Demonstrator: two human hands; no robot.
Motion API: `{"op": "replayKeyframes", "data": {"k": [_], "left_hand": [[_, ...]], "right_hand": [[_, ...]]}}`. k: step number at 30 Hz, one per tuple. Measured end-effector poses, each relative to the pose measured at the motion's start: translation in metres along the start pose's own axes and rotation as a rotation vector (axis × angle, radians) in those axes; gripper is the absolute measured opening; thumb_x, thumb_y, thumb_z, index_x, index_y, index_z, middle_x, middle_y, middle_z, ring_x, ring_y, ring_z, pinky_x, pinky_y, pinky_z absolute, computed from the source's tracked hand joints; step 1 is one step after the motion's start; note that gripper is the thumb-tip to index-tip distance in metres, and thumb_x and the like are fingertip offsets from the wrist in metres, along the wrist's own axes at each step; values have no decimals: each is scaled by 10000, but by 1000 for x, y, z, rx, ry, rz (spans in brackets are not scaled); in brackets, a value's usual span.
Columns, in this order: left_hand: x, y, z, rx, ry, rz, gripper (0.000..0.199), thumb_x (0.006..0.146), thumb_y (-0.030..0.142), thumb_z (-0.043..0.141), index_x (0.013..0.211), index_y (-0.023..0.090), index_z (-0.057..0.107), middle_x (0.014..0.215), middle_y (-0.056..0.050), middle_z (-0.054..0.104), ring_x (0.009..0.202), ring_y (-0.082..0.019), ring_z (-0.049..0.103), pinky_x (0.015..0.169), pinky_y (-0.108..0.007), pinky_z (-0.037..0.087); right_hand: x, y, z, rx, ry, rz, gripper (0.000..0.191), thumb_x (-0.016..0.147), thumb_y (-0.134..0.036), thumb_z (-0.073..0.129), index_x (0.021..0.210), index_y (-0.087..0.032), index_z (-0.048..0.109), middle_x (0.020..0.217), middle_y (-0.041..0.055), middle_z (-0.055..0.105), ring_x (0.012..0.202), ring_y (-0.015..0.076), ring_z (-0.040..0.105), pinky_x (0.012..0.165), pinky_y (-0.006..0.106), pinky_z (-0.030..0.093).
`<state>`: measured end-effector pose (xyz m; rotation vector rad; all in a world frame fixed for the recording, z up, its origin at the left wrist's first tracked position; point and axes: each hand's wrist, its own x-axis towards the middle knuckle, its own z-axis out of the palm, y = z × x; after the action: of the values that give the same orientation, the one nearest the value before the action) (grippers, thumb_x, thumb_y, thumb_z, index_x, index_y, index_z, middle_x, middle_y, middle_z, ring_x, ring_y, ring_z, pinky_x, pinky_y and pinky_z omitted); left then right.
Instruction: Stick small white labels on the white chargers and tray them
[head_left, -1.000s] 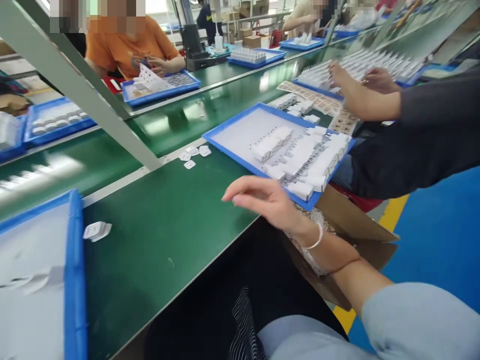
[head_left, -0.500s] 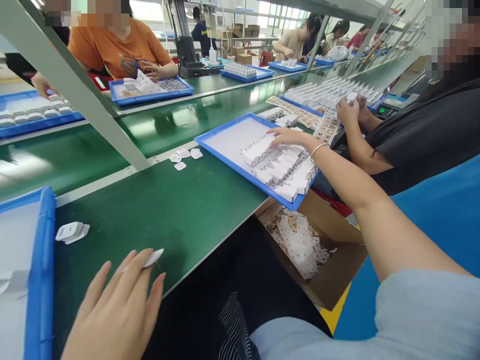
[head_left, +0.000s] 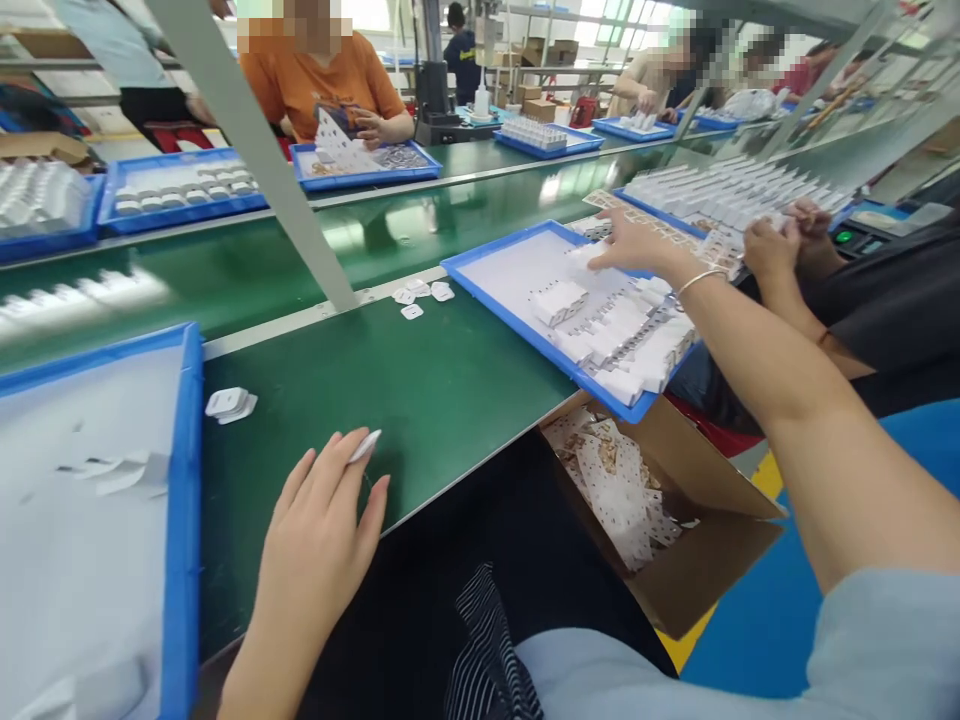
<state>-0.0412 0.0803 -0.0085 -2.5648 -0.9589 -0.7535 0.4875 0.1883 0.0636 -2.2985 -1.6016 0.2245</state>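
Observation:
Between the fingers of my left hand (head_left: 319, 520), low over the green table (head_left: 420, 400), is a thin white piece (head_left: 365, 446); the thumb is held apart. At the far side of a blue-rimmed tray (head_left: 517, 332), my right hand (head_left: 637, 245) has its fingers around a blurred white block (head_left: 588, 261). White blocks (head_left: 626, 325) with thin pins stand in rows in this tray, and a short group (head_left: 559, 302) sits apart on its left. Loose white pieces (head_left: 412, 312) lie left of the tray. A small stack of white pieces (head_left: 231, 404) rests farther left.
Another blue-rimmed tray (head_left: 184, 500) is at the left edge. A cardboard box (head_left: 705, 540) with scrap sheets stands below the table. Slanted metal post (head_left: 277, 170) rises beyond the table. A co-worker's hands (head_left: 784, 240) are at the right, by a tray of pinned parts (head_left: 735, 195).
The view has shifted left. My right hand has moved from the left block group toward the tray's far edge, with a white block. My left hand still holds its thin piece.

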Motion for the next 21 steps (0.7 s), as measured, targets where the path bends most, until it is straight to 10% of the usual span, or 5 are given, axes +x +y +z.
{"op": "replayKeyframes", "data": {"k": [3,8,12,15,21], "left_hand": [[18,11,1,-18,108,-73,561,905,258,652,1428,130,494,1348,-159,656,1296,-349,610,1115,-462,456],[52,30,19,-121,207,-96,698,884,376,679,1488,131,429,1435,-191,589,1396,-392,515,1162,-507,409],[54,30,36,-237,271,-130,473,918,255,609,1367,119,551,1370,-195,633,1274,-338,624,1053,-453,522],[41,19,38,-447,361,-281,351,894,183,641,1244,174,657,1311,-136,676,1166,-251,683,978,-374,575],[21,4,21,-1324,431,-754,473,662,342,904,1091,211,751,1191,-83,736,1133,-275,701,982,-414,589]], "right_hand": [[-22,-50,-1,76,37,-167,930,751,-331,791,1540,-141,336,1268,224,629,1137,314,639,885,410,511],[-118,-171,39,366,-346,-604,1034,658,-224,826,1522,-226,258,937,48,710,689,188,655,598,311,517],[-178,-237,60,407,-564,-680,1005,708,-146,719,1557,-166,181,777,-11,679,607,161,610,509,268,445],[-173,-258,61,487,-716,-667,994,755,-231,763,1578,-197,207,845,13,724,685,169,660,558,262,491],[-127,-271,91,763,-975,-549,386,884,-445,713,1135,-155,676,854,59,733,741,146,699,681,262,584]]}}
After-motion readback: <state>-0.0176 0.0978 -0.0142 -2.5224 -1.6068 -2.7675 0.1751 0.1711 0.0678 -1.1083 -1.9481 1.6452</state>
